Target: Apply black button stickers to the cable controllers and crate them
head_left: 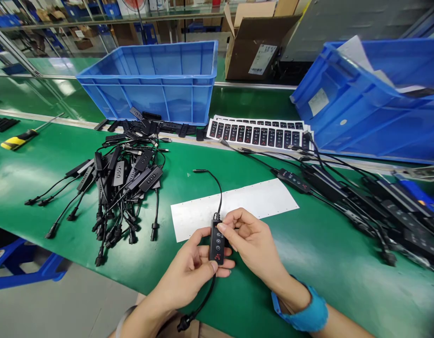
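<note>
Black controller upright, long axis away from person, pinched in both hands' fingers.

The green table has bare room to the right of the hands. A white sheet lies flat just behind them. A pile of black cables blocks the left. More cables and blue bins block the back and right.

A slim black inline controller with printed buttons stands upright, cables trailing from both ends.
</note>
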The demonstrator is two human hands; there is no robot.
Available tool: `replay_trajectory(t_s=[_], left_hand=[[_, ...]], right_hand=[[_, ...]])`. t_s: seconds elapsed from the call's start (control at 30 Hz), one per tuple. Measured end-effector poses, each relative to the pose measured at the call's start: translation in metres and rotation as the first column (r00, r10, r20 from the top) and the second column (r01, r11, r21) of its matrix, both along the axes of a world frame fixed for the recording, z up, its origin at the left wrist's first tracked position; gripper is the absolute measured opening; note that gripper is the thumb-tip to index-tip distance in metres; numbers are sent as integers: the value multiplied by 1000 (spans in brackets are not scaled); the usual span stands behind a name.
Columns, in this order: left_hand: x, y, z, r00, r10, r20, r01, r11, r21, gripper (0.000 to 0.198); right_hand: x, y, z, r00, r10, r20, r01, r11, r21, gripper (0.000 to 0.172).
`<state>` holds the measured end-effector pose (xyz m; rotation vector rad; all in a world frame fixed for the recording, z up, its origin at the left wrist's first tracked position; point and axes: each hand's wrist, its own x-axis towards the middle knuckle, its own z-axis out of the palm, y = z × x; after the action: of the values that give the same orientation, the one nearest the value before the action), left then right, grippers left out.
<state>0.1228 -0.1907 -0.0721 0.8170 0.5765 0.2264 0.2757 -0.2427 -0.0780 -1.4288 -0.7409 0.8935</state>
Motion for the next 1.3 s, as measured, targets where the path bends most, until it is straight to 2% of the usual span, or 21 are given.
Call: replay_trajectory(t_s=[0.23,0.6,0.67,0.73,0.8,0.83,0.9,1.03,1.07,1.2,1.3], left_hand=[[0,0,0,1000,-9,-14,9,1000,12,62],[0,0,0,1000,-10,-8,10,999,32,58],[0,0,1,1000,15,16,-15,1000,11,55],[-1,1,2,999,25,48,-25,1000,2,51],[-1,1,3,997,-2,77,2,1000,6,47],[0,2,3,996,-23,85,22,1000,9,47],[0,2,3,996,-44,79,44,999,9,46],[1,0,1,999,-37,10,36,999,17,36],[1,0,0,999,-38,-2,38,999,19,36],[1,-1,-2,1000,-14,-14,15,1000,24,43],[2,-3,-4,1000,29,-7,-29,999,46,44]], right_hand=[[0,0,-1,1000,-5,16,5,1000,0,19],[1,-1,-6,997,-40,60,44,997,-63,26],[1,-2,-5,998,12,60,-7,997,-82,39],[0,-4,-2,988,130,81,-119,985,-123,63],[-2,-6,0,967,232,110,-213,964,-160,87],[-3,-7,0,957,267,114,-246,954,-172,92],[-4,-8,1,944,306,120,-281,941,-189,83],[-2,-5,0,946,275,170,-245,953,-178,29],[-1,-4,-1,952,257,168,-229,959,-166,24],[1,-3,-3,967,227,113,-211,967,-140,43],[0,-5,-5,951,270,153,-259,962,-88,45]])
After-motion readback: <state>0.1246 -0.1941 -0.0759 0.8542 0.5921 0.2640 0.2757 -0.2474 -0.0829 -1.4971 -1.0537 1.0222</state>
